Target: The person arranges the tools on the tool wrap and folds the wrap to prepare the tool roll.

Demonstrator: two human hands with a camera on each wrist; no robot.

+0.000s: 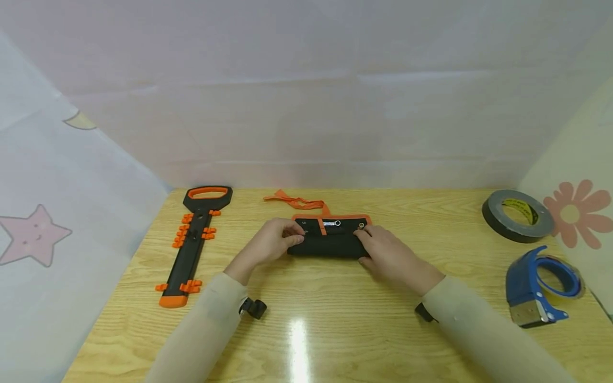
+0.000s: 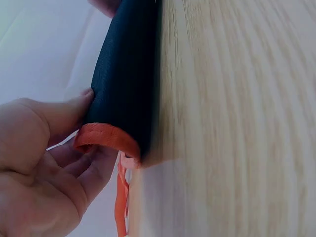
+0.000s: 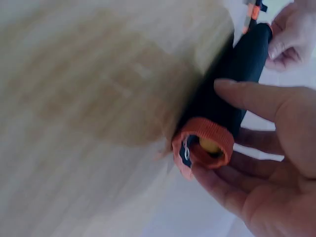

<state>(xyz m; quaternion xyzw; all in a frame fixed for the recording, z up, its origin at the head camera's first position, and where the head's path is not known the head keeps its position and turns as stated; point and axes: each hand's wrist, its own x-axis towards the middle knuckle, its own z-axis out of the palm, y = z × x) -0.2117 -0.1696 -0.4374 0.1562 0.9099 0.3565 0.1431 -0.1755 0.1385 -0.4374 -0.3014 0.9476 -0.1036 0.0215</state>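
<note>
A black fabric tool roll (image 1: 330, 247) with orange trim lies partly rolled up near the middle of the table. Its far flap lies flat, with a small silver wrench (image 1: 331, 223) showing beside an orange band. From the flap's far edge an orange tie strap (image 1: 306, 204) trails to the left. My left hand (image 1: 274, 240) grips the roll's left end, thumb on the near side and fingers behind. At the other end my right hand (image 1: 389, 252) holds it likewise. The right wrist view shows something yellow inside the orange-edged opening of the rolled end (image 3: 213, 129).
On the left lies a black bar-shaped rack (image 1: 188, 260) with orange clips and a loop handle. To the right are a roll of dark tape (image 1: 495, 215) and a blue tape dispenser (image 1: 522, 276). A pale cloth wall (image 1: 306, 122) stands behind the table.
</note>
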